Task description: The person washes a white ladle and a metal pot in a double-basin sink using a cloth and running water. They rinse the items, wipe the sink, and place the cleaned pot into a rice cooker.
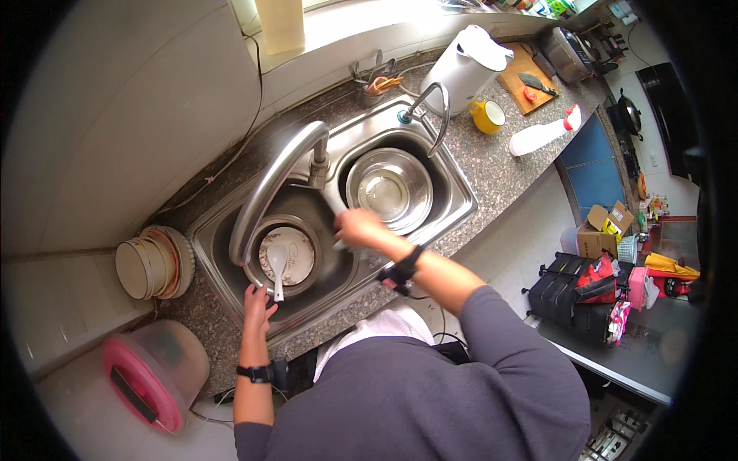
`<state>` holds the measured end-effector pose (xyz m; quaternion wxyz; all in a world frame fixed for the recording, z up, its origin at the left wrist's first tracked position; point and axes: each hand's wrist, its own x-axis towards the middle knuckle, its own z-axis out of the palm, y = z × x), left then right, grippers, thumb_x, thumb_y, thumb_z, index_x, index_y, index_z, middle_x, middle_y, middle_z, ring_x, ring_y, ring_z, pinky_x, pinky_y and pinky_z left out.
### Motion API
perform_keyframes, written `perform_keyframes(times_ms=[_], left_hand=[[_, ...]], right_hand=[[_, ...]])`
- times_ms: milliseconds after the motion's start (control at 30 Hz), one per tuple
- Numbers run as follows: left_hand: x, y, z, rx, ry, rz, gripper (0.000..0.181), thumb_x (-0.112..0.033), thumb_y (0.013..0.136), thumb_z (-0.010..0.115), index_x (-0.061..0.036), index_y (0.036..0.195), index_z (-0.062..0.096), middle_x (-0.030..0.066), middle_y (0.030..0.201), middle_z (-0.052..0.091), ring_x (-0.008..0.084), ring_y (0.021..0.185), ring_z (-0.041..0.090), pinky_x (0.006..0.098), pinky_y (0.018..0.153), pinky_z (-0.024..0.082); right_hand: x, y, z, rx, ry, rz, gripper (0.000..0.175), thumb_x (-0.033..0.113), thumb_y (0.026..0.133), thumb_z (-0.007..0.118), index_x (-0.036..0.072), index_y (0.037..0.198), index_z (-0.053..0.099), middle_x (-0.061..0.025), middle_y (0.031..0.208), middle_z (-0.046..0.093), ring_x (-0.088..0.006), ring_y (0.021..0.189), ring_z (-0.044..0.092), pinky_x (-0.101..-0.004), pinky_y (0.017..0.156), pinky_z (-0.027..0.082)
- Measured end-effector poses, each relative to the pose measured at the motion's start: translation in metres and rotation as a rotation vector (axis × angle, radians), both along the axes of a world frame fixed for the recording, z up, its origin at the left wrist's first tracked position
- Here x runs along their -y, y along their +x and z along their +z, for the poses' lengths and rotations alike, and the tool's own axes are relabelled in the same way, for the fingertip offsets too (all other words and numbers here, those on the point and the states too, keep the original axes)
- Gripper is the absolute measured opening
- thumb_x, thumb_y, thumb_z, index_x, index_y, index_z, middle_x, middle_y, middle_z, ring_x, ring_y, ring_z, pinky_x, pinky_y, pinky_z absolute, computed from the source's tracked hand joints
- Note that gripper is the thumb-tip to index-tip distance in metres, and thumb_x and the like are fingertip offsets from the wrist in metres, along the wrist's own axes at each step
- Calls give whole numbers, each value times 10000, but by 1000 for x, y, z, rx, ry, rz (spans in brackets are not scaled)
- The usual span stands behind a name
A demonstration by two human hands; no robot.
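In the left sink bowl (pixel 337 276) stands a round metal basin (pixel 313 242) holding a patterned white plate (pixel 300 253) with a white soup spoon (pixel 278 259) lying on it. My left hand (pixel 258 308) is at the basin's near left rim, fingers apart; whether the fingertips touch the rim is unclear. Blurred by motion, my right hand (pixel 360 229) is over the divider between the two bowls. Something pale shows under its fingers, too blurred to name. The large curved faucet (pixel 279 184) arches over the left bowl. A wider metal basin (pixel 389 187) sits in the right bowl.
Right of the sink are a thin tap (pixel 444 115), white kettle (pixel 461 72), yellow mug (pixel 489 117), spray bottle (pixel 539 137) and cutting board (pixel 519 57) with a knife (pixel 536 83). Stacked containers (pixel 147 268) and a pink-lidded bin (pixel 155 374) stand left.
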<state>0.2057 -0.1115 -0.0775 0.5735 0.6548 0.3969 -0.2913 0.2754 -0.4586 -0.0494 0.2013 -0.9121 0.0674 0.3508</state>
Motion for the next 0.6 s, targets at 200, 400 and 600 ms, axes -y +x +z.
perform_keyframes(times_ms=[200, 400, 600], left_hand=[[2, -31, 56, 82, -113, 14, 555, -237, 976, 560, -55, 1452, 342, 150, 1327, 482, 294, 1140, 575, 444, 852, 543], [30, -49, 86, 128, -181, 90, 518, -231, 984, 560, -65, 1435, 365, 151, 1266, 551, 268, 1077, 618, 408, 828, 552], [75, -30, 91, 158, -296, -72, 528, -245, 990, 564, -60, 1440, 361, 135, 1292, 559, 248, 1079, 613, 387, 840, 540]], right_hand=[[177, 4, -30, 90, -414, -783, 364, 186, 864, 634, -26, 1160, 632, -179, 1211, 659, -331, 1108, 651, -446, 925, 533], [226, -9, -73, -174, -227, -620, 455, 214, 820, 673, -18, 1210, 640, -225, 1252, 622, -334, 1183, 609, -419, 973, 503], [241, -43, -19, 92, -23, -642, 397, 258, 770, 709, -71, 992, 698, -271, 991, 690, -352, 954, 694, -418, 798, 530]])
